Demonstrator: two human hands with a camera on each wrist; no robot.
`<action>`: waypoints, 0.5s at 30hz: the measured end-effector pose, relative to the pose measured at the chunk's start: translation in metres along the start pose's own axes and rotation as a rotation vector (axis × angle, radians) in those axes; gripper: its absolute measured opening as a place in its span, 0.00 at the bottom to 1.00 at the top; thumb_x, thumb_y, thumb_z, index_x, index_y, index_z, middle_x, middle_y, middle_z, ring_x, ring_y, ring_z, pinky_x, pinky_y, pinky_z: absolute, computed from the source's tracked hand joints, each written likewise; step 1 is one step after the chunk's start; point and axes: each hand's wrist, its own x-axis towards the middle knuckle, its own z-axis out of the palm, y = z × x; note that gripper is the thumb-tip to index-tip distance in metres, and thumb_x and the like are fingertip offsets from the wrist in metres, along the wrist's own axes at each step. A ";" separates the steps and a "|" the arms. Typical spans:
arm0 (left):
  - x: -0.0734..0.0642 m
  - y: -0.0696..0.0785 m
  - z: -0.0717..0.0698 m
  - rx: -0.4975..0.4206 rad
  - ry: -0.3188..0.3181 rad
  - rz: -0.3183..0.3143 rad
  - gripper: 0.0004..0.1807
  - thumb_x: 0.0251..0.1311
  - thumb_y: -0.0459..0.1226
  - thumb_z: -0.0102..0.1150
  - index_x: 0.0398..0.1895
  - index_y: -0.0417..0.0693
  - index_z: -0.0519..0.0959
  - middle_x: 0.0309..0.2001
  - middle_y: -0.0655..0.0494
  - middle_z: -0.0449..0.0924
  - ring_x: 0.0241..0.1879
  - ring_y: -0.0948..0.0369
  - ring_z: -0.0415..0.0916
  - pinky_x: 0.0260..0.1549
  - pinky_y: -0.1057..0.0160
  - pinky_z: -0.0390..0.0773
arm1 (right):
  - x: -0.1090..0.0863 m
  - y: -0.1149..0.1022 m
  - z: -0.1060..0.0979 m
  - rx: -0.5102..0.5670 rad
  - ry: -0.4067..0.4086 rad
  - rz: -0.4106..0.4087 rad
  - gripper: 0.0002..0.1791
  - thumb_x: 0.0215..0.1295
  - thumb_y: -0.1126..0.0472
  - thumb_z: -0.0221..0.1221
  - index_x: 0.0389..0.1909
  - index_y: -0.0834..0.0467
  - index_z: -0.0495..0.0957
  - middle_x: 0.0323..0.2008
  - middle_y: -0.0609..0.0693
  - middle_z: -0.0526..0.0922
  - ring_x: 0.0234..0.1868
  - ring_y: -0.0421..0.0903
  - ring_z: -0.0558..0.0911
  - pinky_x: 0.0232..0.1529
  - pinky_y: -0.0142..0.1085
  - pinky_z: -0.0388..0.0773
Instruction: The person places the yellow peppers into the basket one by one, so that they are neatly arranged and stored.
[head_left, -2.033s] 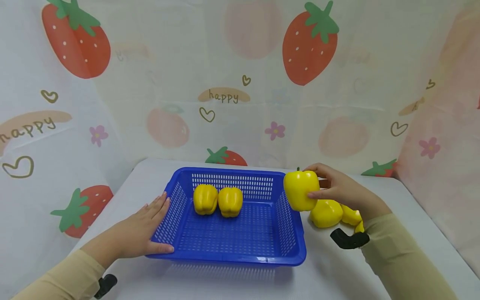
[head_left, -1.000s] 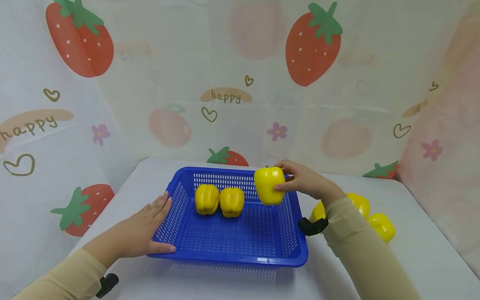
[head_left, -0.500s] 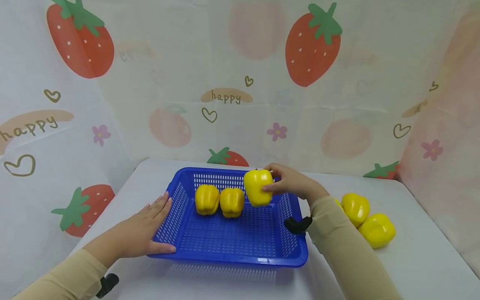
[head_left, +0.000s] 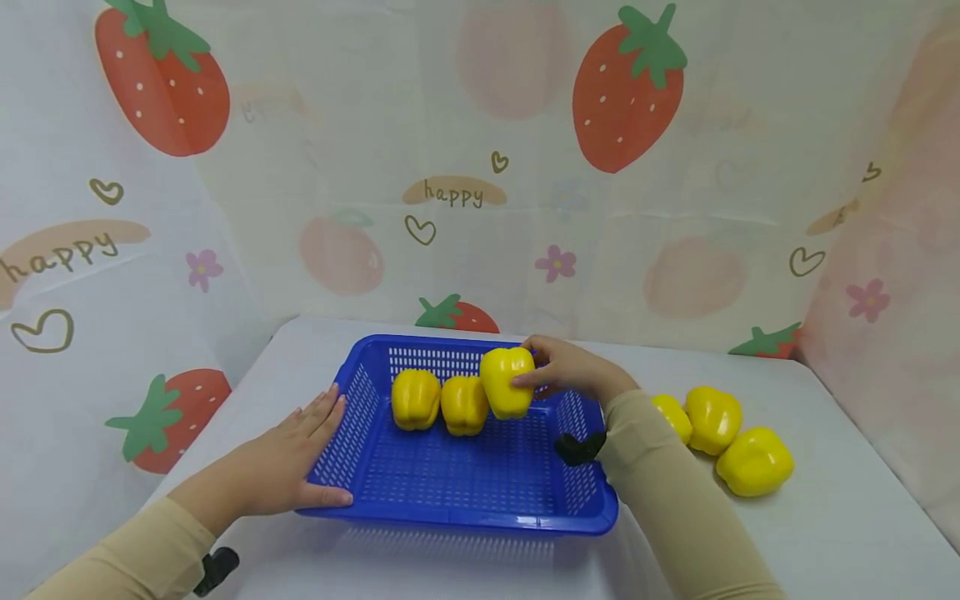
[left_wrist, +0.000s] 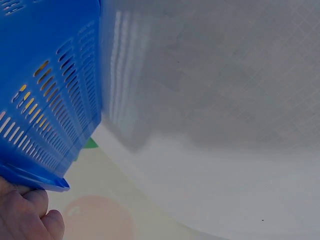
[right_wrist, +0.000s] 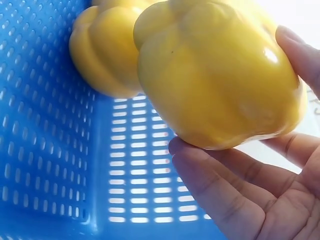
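My right hand (head_left: 572,370) holds a glossy yellow bell pepper (head_left: 506,383) inside the blue plastic basket (head_left: 457,518), near its back wall. The right wrist view shows the thumb on one side of this pepper and fingertips (right_wrist: 192,162) on the other. Two more yellow bell peppers sit in the basket: a left one (head_left: 416,400) and a middle one (head_left: 463,406), partly behind the held one. My left hand (head_left: 273,467) rests on the basket's left rim, fingers straight, thumb on the front corner. In the left wrist view, part of that hand (left_wrist: 27,212) shows beside the rim.
Three yellow bell peppers lie on the white table (head_left: 832,467) right of the basket: one (head_left: 672,417) partly hidden by the sleeve, one behind (head_left: 712,419) and one in front (head_left: 754,462). A strawberry-print cloth (head_left: 480,250) encloses the back and sides.
My right hand has carried the held pepper leftward from over the basket's right rim, then down beside the two peppers inside. The left hand stays in place on the rim.
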 end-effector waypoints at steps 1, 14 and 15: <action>0.000 0.000 0.000 0.000 0.000 0.001 0.61 0.36 0.72 0.43 0.66 0.41 0.42 0.67 0.46 0.33 0.65 0.52 0.36 0.59 0.48 0.48 | 0.001 0.001 0.000 0.003 -0.004 0.003 0.27 0.45 0.49 0.65 0.44 0.56 0.67 0.41 0.55 0.74 0.41 0.51 0.75 0.41 0.43 0.75; 0.000 0.000 0.001 -0.002 -0.003 -0.010 0.61 0.35 0.73 0.43 0.66 0.42 0.41 0.67 0.47 0.33 0.65 0.52 0.36 0.59 0.48 0.47 | 0.005 0.008 0.003 -0.001 -0.003 0.076 0.28 0.45 0.49 0.65 0.44 0.56 0.67 0.41 0.55 0.74 0.39 0.50 0.76 0.41 0.44 0.75; -0.001 0.000 0.001 -0.003 -0.003 -0.010 0.61 0.35 0.73 0.43 0.66 0.42 0.41 0.67 0.47 0.32 0.65 0.52 0.36 0.59 0.48 0.47 | 0.005 0.008 0.003 -0.006 -0.002 0.080 0.28 0.45 0.49 0.65 0.44 0.56 0.67 0.41 0.55 0.74 0.39 0.50 0.76 0.41 0.43 0.75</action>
